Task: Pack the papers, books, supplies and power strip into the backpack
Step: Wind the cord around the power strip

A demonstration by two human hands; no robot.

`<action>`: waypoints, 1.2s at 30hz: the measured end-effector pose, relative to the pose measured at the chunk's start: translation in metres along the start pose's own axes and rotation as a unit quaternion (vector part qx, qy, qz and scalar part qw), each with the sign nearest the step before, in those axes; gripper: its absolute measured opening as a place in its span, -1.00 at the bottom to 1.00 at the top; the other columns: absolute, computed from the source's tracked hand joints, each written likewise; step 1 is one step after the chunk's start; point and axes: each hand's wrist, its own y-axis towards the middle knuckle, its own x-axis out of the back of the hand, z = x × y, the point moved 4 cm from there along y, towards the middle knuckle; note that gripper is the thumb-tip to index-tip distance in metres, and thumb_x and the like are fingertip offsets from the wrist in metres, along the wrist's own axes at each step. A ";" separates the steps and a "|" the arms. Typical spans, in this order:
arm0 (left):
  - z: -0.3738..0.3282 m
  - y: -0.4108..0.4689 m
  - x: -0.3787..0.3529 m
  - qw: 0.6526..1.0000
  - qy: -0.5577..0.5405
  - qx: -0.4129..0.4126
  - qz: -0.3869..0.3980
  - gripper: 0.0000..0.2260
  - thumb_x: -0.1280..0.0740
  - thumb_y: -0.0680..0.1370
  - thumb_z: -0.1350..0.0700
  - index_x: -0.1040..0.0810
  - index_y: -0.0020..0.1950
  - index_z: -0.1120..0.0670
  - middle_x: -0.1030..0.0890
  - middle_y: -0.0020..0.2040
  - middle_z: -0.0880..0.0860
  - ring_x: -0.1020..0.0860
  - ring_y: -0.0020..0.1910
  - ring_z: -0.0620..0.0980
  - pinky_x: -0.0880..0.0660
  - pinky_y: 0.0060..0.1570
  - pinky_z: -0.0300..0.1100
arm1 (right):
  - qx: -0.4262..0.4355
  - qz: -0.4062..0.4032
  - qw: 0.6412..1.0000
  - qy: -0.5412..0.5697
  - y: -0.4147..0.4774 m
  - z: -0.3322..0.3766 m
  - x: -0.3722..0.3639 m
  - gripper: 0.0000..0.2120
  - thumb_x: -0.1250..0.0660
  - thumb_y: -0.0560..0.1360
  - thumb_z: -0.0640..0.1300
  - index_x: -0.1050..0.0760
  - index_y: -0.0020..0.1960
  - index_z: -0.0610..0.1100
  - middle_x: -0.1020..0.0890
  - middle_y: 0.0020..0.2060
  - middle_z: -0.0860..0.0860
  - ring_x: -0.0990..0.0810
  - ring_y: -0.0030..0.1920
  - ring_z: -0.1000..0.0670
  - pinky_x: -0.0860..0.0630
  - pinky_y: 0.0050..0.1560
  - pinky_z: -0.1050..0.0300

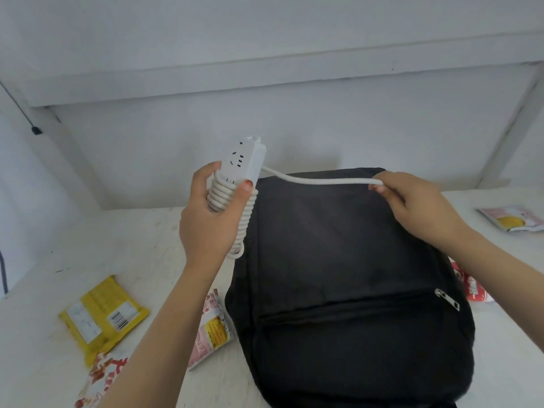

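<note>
white wall [265, 39], white shelf ledge [265, 81], scuffed white desk [103, 245].

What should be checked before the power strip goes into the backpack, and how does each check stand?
1. Grip of left hand on power strip: ok.
2. Winding of cord: not ok; a length runs free to the right hand.
3. End of cord secured: cannot tell; hidden in the right hand.
4. Opening of backpack: not ok; it lies flat, front zipper looks closed.
5. Top of backpack free of snack packets: ok.
</note>
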 end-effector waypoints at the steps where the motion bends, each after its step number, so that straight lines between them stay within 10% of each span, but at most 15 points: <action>1: 0.004 0.002 0.000 1.000 -0.006 0.016 -0.004 -0.61 -0.32 0.45 -0.22 -0.37 0.22 -0.17 -0.62 -0.09 -0.05 -0.58 -0.26 -0.14 -0.39 -0.40 -0.40 | 0.022 -0.007 0.999 -0.048 0.000 0.005 0.002 -0.79 -0.15 0.59 -0.09 -0.52 0.06 -0.13 -0.58 -0.23 -0.06 -0.53 -0.21 -0.12 -0.37 -0.25 0.11; 10: 0.026 0.016 0.002 0.998 0.035 0.055 -0.017 -0.58 -0.29 0.42 -0.31 -0.30 0.18 -0.18 -0.62 -0.12 -0.01 -0.62 -0.29 -0.01 -0.55 -0.27 -0.14 | 0.122 -0.014 0.986 -0.113 0.003 0.042 0.003 -0.87 -0.08 0.57 -0.07 -0.35 0.06 -0.06 -0.57 -0.18 -0.04 -0.37 -0.47 -0.11 -0.25 -0.48 0.21; 17: 0.026 0.013 0.003 0.997 0.066 0.048 -0.007 -0.54 -0.31 0.42 -0.28 -0.30 0.21 -0.14 -0.59 -0.09 -0.04 -0.59 -0.25 -0.04 -0.39 -0.37 -0.26 | 0.064 -0.064 0.992 -0.088 0.006 0.039 -0.003 -0.90 -0.29 0.52 -0.27 -0.57 -0.05 -0.16 -0.54 -0.21 -0.07 -0.51 -0.24 -0.17 -0.34 -0.34 0.14; 22: 0.022 0.013 0.006 0.997 0.073 0.036 -0.011 -0.55 -0.32 0.42 -0.28 -0.30 0.21 -0.15 -0.56 -0.12 -0.11 -0.59 -0.24 -0.03 -0.47 -0.31 -0.22 | -0.074 0.092 0.991 0.068 0.011 0.033 -0.005 -0.78 -0.18 0.58 -0.21 -0.57 -0.13 -0.06 -0.51 -0.35 0.09 -0.46 -0.34 0.10 -0.34 -0.30 0.36; 27: 0.014 0.020 0.011 0.994 0.106 0.001 -0.023 -0.53 -0.33 0.42 -0.28 -0.29 0.23 -0.16 -0.51 -0.07 -0.13 -0.53 -0.18 -0.04 -0.43 -0.29 -0.22 | -0.164 0.332 0.875 0.310 0.003 0.040 -0.003 -0.75 -0.14 0.62 -0.19 -0.61 -0.02 -0.15 -0.54 -0.35 0.05 -0.47 -0.38 0.10 -0.41 -0.30 0.26; 36: 0.024 0.025 -0.001 0.985 0.173 -0.020 0.017 -0.46 -0.26 0.43 -0.33 -0.28 0.35 -0.20 -0.53 0.06 -0.10 -0.48 -0.07 -0.08 -0.30 -0.31 -0.25 | -0.132 0.303 0.927 0.174 -0.002 0.066 0.001 -0.72 -0.09 0.61 -0.15 -0.58 -0.05 -0.02 -0.41 -0.52 0.11 -0.29 -0.54 0.18 -0.27 -0.39 0.32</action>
